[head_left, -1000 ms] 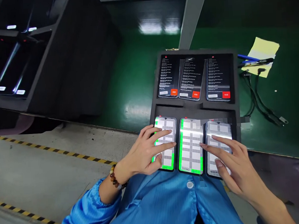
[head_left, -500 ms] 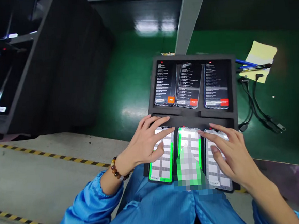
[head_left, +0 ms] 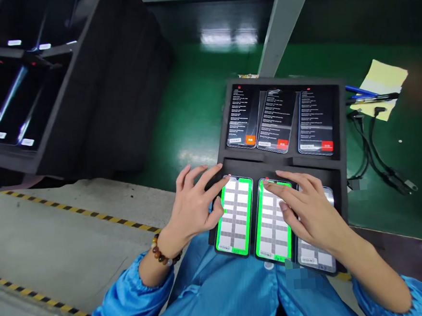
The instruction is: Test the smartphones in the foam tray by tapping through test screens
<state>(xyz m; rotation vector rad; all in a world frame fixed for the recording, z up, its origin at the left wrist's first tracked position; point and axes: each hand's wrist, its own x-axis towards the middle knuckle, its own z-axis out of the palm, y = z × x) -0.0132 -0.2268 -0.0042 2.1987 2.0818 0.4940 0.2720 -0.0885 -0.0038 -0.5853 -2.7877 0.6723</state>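
Note:
My left hand (head_left: 197, 202) has its fingers spread, a fingertip at the upper left corner of the left smartphone (head_left: 234, 219). That screen shows white blocks with green along its edges. Over the middle smartphone (head_left: 273, 226), my right hand (head_left: 306, 204) is open, a finger at the top left of its screen, which also has green edges. The right smartphone (head_left: 316, 255), partly hidden under my right hand, shows a grey-white grid. All lie in a black foam tray (head_left: 229, 165). Its far row holds several dark-screened smartphones (head_left: 276, 119) with lines of text and orange or red boxes.
Black foam trays (head_left: 126, 87) with more phones are stacked at the left. On the green tabletop (head_left: 190, 116), yellow paper notes (head_left: 389, 75), pens (head_left: 373, 97) and black cables (head_left: 369, 151) lie right of the tray. A grey post (head_left: 283, 28) rises behind it.
My left hand has moved from across the left phone to its upper left corner. My right hand has shifted left from the right phone onto the middle one. The view has swung slightly left.

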